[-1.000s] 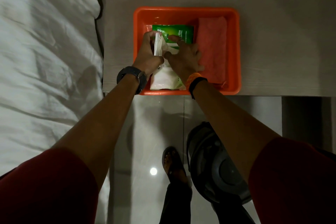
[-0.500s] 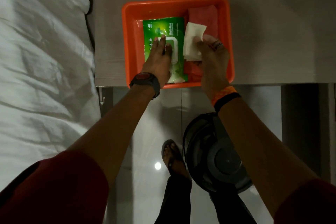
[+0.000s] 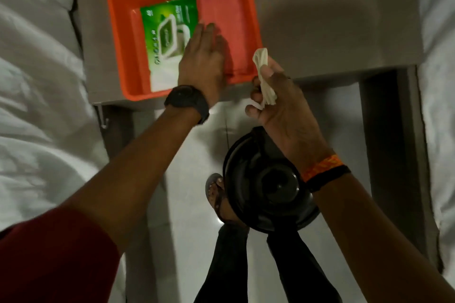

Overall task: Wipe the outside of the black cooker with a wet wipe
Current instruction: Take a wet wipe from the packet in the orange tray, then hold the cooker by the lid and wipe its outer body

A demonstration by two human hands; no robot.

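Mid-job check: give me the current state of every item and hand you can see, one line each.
wet wipe: out of the pack, bunched in the right hand.
right hand: grip closed on the wipe, above the cooker.
left hand: flat, open, over the tray.
wipes pack: lying in the tray, flap down.
pink cloth: folded flat in the tray.
orange tray: on the table.
black cooker: on the floor, lid on, not yet touched.

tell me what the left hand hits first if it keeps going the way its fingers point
Probably the pink folded cloth in the orange tub. The left hand points up the picture, fingertips already over the cloth's near edge beside the green wet wipe pack. Its height above the cloth is unclear.
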